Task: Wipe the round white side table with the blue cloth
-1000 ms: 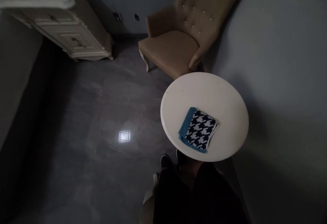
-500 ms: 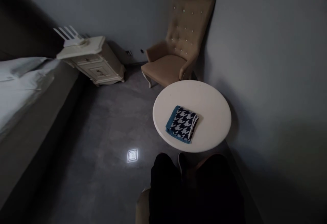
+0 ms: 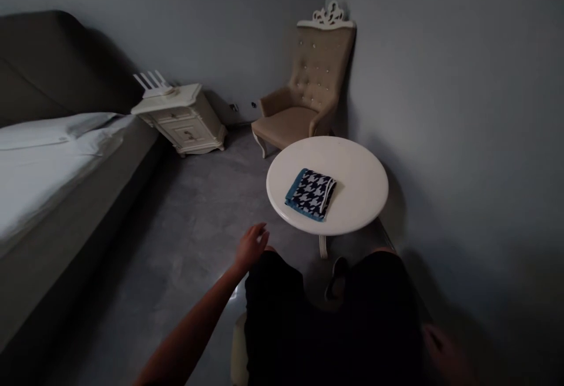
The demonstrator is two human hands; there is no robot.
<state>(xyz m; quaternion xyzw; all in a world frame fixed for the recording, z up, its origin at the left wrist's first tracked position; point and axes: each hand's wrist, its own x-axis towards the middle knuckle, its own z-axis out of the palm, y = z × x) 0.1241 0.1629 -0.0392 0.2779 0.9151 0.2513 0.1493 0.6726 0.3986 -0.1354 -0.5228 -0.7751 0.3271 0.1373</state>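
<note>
Left hand (image 3: 251, 246): raised in front of the body, short of the near-left edge of the round table (image 3: 365, 198); fingers loosely spread and slightly curled, palm down, with nothing in it and touching nothing.
Right hand (image 3: 445, 353): low at the right side of the body, well back from the round table; dark and blurred, so whether it is open or closed cannot be told; nothing visible in it.
Folded cloth (image 3: 311, 193): lies flat on the round table, on its left half towards the near edge; dark blue and white houndstooth top with a teal layer showing along its left and near sides. Of the two hands the left is the nearer to it, yet still apart from it.
Round table: cream top on a pale pedestal foot, standing close to the wall.
Armchair (image 3: 304, 104): tan, tufted, with a carved cream crest, behind the round table in the corner.
Nightstand (image 3: 183, 118): cream, with drawers, to the far left of the round table; a white object with upright prongs (image 3: 152, 82) sits on it.
Bed (image 3: 48, 163): further left of the round table, with light sheets and a dark headboard.
Legs in dark clothing (image 3: 326, 321): on the near side of the round table, one shoe (image 3: 337, 277) beside its foot.
</note>
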